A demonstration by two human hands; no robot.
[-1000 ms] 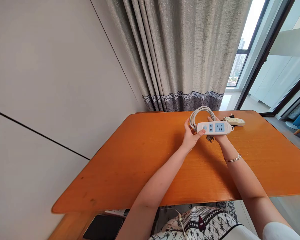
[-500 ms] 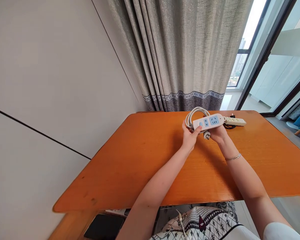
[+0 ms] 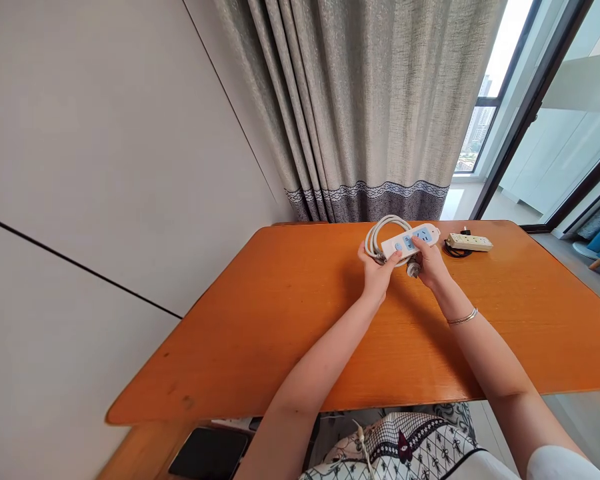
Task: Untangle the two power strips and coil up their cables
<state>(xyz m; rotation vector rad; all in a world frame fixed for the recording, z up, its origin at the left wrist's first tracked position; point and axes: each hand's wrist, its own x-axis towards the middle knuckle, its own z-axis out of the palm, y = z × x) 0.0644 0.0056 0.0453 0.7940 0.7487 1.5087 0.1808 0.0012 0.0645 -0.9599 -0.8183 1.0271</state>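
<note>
A white power strip (image 3: 391,247) with blue sockets is held above the far part of the wooden table (image 3: 280,320). My left hand (image 3: 377,273) grips its left end, thumb on top near the switch. Around the middle to right part, my right hand (image 3: 431,263) is closed on the strip, its thumb lying over the socket face. The strip's white cord (image 3: 387,220) is coiled behind it and passes by my left hand. Below the strip, next to my right hand, hangs the plug (image 3: 413,268).
A second, cream power strip (image 3: 470,242) with a black cord (image 3: 457,251) lies on the table to the right. Behind the table hangs a grey curtain (image 3: 380,100). A white wall (image 3: 105,167) borders the left side, and a black item (image 3: 210,453) sits below the front edge.
My right hand has shifted from beneath the strip's right end, bringing its thumb onto the socket face. The strip has moved slightly left and its right end tilts up more.
</note>
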